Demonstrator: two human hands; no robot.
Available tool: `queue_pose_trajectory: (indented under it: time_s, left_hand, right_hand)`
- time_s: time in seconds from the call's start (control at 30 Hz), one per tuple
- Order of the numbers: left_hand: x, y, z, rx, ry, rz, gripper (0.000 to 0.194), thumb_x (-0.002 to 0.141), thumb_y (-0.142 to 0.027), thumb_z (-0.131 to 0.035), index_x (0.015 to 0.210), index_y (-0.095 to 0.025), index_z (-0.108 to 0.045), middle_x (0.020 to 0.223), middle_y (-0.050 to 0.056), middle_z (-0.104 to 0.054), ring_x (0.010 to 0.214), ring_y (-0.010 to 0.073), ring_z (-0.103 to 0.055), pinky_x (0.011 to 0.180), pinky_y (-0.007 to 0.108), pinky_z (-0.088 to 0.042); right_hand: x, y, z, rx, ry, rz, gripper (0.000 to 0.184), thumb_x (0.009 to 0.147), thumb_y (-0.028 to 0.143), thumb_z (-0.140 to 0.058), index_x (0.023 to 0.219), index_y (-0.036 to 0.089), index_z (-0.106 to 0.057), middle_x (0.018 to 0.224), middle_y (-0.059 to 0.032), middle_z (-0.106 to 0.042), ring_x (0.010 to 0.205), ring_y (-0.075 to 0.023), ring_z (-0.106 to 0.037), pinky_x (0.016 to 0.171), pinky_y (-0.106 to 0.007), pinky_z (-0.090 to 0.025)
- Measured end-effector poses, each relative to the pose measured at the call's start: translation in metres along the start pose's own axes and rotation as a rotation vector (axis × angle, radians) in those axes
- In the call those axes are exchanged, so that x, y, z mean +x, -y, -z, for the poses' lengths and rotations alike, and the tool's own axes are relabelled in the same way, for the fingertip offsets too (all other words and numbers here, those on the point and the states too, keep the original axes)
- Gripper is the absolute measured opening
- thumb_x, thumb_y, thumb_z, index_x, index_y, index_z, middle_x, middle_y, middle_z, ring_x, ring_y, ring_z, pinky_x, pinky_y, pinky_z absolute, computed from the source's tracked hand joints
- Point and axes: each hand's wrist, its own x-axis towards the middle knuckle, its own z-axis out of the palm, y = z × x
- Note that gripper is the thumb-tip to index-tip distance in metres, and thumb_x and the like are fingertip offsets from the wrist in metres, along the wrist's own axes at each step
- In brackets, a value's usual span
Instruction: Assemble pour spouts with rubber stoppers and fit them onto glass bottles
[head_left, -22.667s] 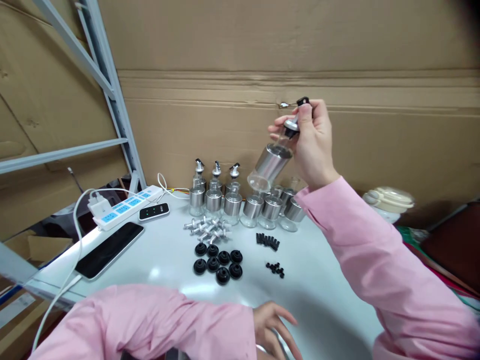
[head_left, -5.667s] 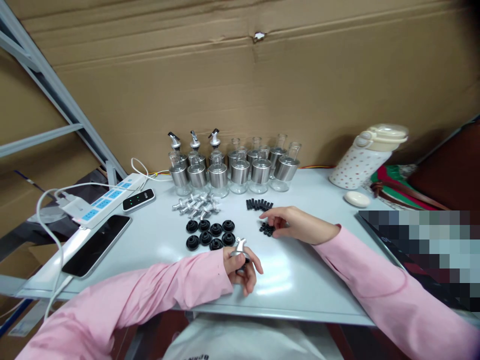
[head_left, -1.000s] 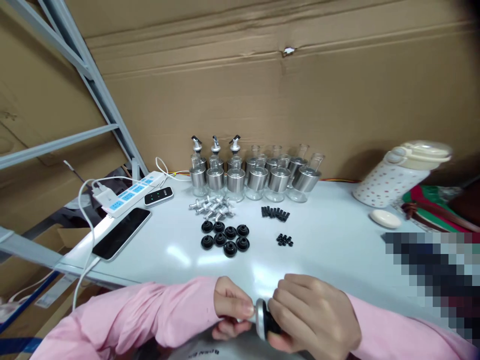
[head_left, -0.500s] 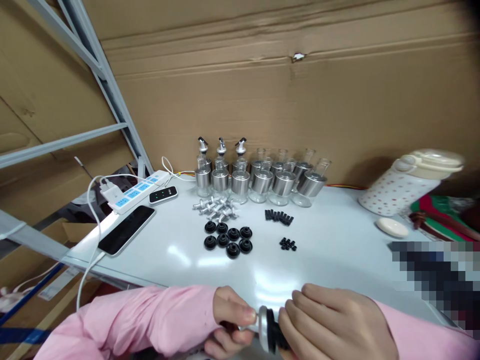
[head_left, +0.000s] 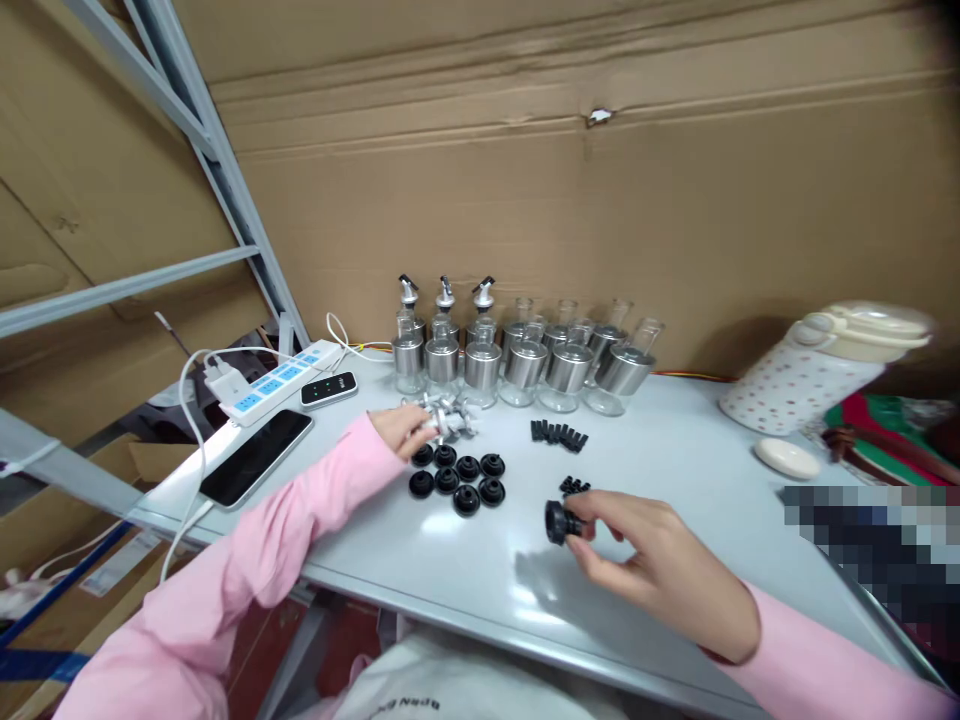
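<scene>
My left hand (head_left: 405, 430) reaches into the heap of silver pourer spouts (head_left: 459, 416), its fingers closed together on one at the near left side. The fingers partly cover that spout. In my right hand (head_left: 637, 550) a black ribbed stopper (head_left: 556, 522) is pinched between thumb and fingers, held above the table with its wide round end facing left. Several black stoppers (head_left: 466, 498) stand in rows just in front of the heap. Small black rings (head_left: 576, 486) lie right behind my right hand. A row of short black tubes (head_left: 559, 435) lies farther back.
Glass bottles with steel sleeves (head_left: 481, 368) stand along the cardboard wall, three topped with pourers (head_left: 484, 292). A phone (head_left: 259, 455), a small black device (head_left: 328, 388) and a power strip (head_left: 281, 380) with white cables lie left. A dotted flask (head_left: 810, 370) and a white oval lid (head_left: 787, 457) are right.
The hands, earlier together at the near edge around a silver and black part, are now apart. My left hand has moved to the spout heap; my right hand holds the black stopper farther forward.
</scene>
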Motion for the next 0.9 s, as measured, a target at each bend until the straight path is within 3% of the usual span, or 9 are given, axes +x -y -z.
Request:
queue_pose_trajectory:
  time_s: [0.13,0.3,0.43,0.57,0.7,0.9]
  left_hand:
    - [0.031,0.036,-0.013,0.141,-0.023,0.049,0.026,0.087,-0.034,-0.041,0.094,-0.016,-0.058,0.081,0.004,-0.056,0.073,0.0146,-0.055,0.068,0.026,-0.043]
    - [0.040,0.048,-0.029,0.115,-0.037,0.015,0.031,0.088,-0.030,-0.037,0.105,-0.012,-0.056,0.089,0.007,-0.054,0.081,0.0166,-0.056,0.075,0.030,-0.043]
    - [0.028,0.045,-0.030,0.053,-0.045,-0.068,0.050,0.090,-0.047,-0.025,0.112,-0.011,-0.052,0.100,0.011,-0.053,0.092,0.0198,-0.053,0.082,0.034,-0.041]
    - [0.011,0.032,-0.030,-0.036,-0.017,-0.241,0.081,0.078,-0.073,-0.012,0.117,-0.013,-0.049,0.109,0.013,-0.051,0.103,0.0226,-0.049,0.091,0.035,-0.037]
    - [0.001,0.016,-0.030,-0.162,0.068,-0.415,0.082,0.071,-0.077,-0.030,0.122,-0.016,-0.044,0.114,0.015,-0.049,0.103,0.0260,-0.048,0.091,0.040,-0.035]
    - [-0.004,0.007,-0.032,-0.186,0.139,-0.431,0.082,0.064,-0.073,-0.049,0.124,-0.018,-0.043,0.119,0.016,-0.048,0.108,0.0291,-0.047,0.092,0.041,-0.035]
  right_hand:
    - [0.002,0.001,-0.014,-0.022,0.050,0.023,0.020,0.083,0.017,-0.044,0.098,0.016,-0.056,0.080,-0.0054,-0.064,0.069,-0.0146,-0.061,0.061,-0.027,-0.051]
    - [0.009,0.001,-0.026,-0.073,0.026,0.047,0.023,0.084,0.015,-0.045,0.104,0.014,-0.056,0.088,-0.0085,-0.063,0.080,-0.0186,-0.062,0.070,-0.033,-0.052]
    - [0.025,0.001,-0.030,-0.108,-0.016,0.037,0.023,0.085,0.015,-0.045,0.105,0.013,-0.056,0.093,-0.0091,-0.063,0.084,-0.0195,-0.060,0.074,-0.034,-0.051]
    - [0.038,-0.003,-0.032,-0.233,0.029,-0.028,0.022,0.083,0.012,-0.045,0.100,0.012,-0.058,0.090,-0.0101,-0.061,0.082,-0.0228,-0.059,0.072,-0.038,-0.050]
    - [0.037,-0.006,-0.033,-0.263,0.155,-0.133,0.024,0.079,0.007,-0.042,0.093,0.012,-0.062,0.084,-0.0107,-0.059,0.077,-0.0228,-0.059,0.069,-0.037,-0.049]
    - [0.030,0.000,-0.040,-0.137,0.321,-0.258,0.043,0.076,0.009,-0.046,0.119,0.007,-0.051,0.092,-0.0117,-0.060,0.071,-0.0182,-0.062,0.068,-0.033,-0.051]
